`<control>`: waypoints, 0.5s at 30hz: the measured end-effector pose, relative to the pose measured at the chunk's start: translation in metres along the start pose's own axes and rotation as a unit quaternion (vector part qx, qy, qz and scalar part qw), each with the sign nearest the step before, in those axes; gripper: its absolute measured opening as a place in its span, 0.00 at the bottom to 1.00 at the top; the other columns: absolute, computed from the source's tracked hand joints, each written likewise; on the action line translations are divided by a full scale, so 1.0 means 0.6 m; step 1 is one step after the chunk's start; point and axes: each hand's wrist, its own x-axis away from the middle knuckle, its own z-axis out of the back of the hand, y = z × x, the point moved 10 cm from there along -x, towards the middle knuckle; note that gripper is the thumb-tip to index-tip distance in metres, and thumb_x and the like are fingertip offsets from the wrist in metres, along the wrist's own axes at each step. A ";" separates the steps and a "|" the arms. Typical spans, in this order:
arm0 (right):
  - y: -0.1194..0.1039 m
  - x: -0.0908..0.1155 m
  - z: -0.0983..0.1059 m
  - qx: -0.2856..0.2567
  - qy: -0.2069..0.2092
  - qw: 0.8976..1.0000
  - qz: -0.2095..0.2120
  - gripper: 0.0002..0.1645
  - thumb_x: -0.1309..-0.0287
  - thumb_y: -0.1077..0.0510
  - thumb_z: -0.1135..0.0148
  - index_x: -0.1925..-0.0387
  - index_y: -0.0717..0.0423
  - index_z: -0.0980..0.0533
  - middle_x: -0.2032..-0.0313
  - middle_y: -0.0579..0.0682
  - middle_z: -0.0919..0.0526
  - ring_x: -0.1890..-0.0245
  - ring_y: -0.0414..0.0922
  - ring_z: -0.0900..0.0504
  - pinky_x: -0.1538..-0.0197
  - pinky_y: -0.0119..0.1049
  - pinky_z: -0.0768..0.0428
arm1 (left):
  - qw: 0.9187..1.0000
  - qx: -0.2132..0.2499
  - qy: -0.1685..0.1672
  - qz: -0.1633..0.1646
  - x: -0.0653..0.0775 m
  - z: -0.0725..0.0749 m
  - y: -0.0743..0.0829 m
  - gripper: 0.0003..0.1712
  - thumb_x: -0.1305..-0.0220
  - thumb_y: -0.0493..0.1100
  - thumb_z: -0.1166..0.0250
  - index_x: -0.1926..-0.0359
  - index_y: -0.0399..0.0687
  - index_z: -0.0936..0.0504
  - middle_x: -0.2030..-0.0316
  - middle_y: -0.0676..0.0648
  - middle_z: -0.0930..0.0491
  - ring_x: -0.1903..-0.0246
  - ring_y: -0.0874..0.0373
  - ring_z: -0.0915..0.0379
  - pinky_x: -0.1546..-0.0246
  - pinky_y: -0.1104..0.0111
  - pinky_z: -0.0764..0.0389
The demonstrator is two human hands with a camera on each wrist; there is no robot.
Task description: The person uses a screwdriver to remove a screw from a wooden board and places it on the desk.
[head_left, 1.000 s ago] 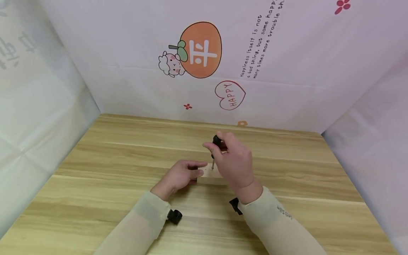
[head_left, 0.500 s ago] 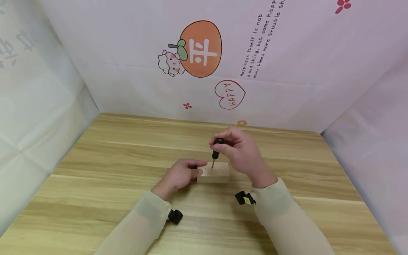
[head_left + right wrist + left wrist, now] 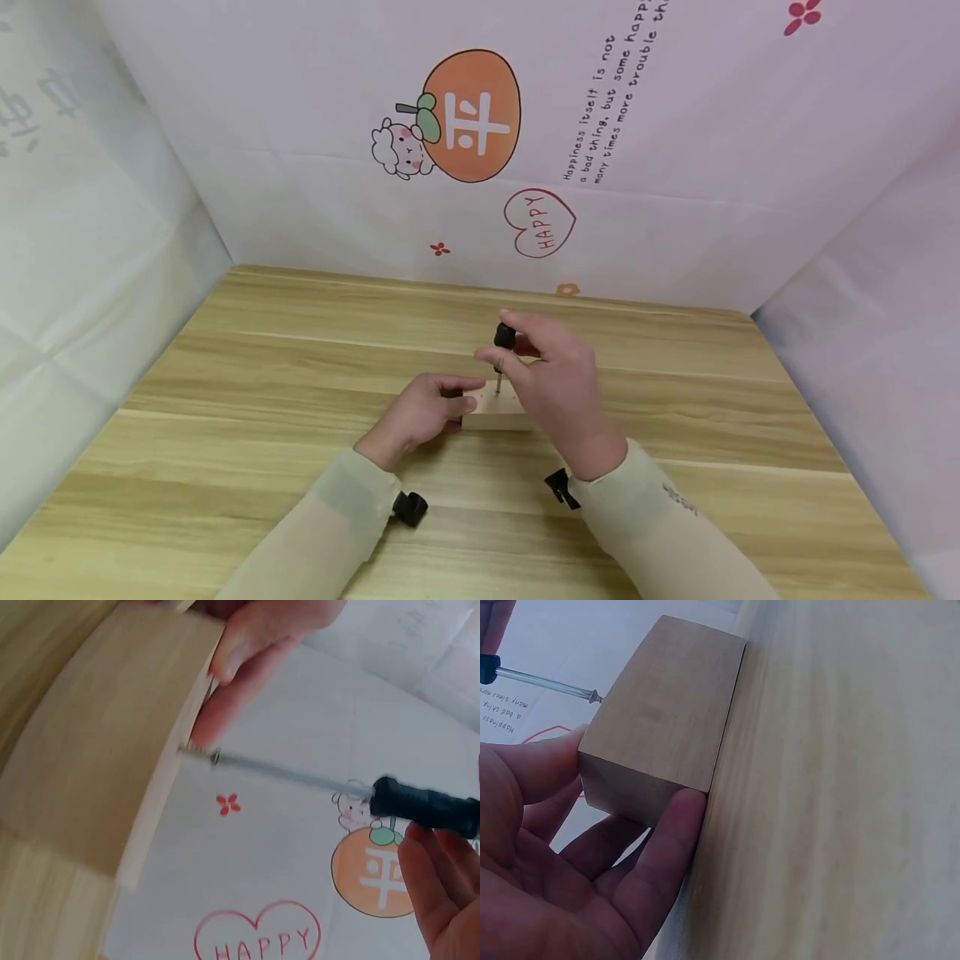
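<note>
A pale wooden block [image 3: 495, 422] rests on the table, small dark holes dotting its top. My left hand [image 3: 420, 415] grips the block's left end; in the left wrist view, its fingers [image 3: 667, 859] press against the end face. Upright over the block stands a screwdriver with a black handle [image 3: 424, 804], which my right hand [image 3: 561, 385] holds between thumb and fingers. At the tip of its metal shaft [image 3: 289, 772] is a screw [image 3: 196, 753], partly sunk in the block's top, threads still showing. My right hand hides the block's right end in the head view.
The wood-grain table [image 3: 285, 375] reaches back to a printed white cloth [image 3: 337, 217]. More cloth hangs at the left [image 3: 90, 250] and right. A black wrist camera [image 3: 410, 508] sits on the left sleeve, another [image 3: 562, 488] on the right.
My right hand swung out to the right, fingers at the handle's top, then came back left over the block. The screwdriver stays on the screw. My left hand has held still.
</note>
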 end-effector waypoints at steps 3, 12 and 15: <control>0.018 0.000 -0.004 -0.058 0.006 0.996 -0.073 0.22 0.54 0.58 0.20 0.55 0.61 0.15 0.66 0.50 0.13 0.70 0.42 0.15 0.65 0.33 0.16 | 1.000 -0.009 -0.004 -0.005 0.000 -0.002 0.003 0.16 0.30 0.39 0.36 0.43 0.50 0.15 0.44 0.48 0.22 0.56 0.53 0.25 0.61 0.61 0.17; 0.046 -0.006 -0.008 -0.114 -0.052 0.979 -0.158 0.07 0.42 0.60 0.28 0.61 0.54 0.15 0.69 0.42 0.14 0.72 0.40 0.18 0.70 0.33 0.20 | 1.000 -0.008 0.000 -0.001 0.000 -0.001 0.005 0.16 0.30 0.37 0.37 0.43 0.48 0.15 0.45 0.47 0.22 0.55 0.53 0.25 0.60 0.61 0.17; 0.050 -0.012 -0.015 -0.147 -0.106 0.973 -0.142 0.04 0.40 0.61 0.30 0.62 0.52 0.16 0.68 0.42 0.15 0.71 0.41 0.19 0.69 0.34 0.21 | 1.000 -0.007 -0.001 0.001 -0.001 -0.001 0.004 0.16 0.30 0.37 0.37 0.43 0.49 0.15 0.45 0.48 0.22 0.54 0.52 0.25 0.60 0.61 0.17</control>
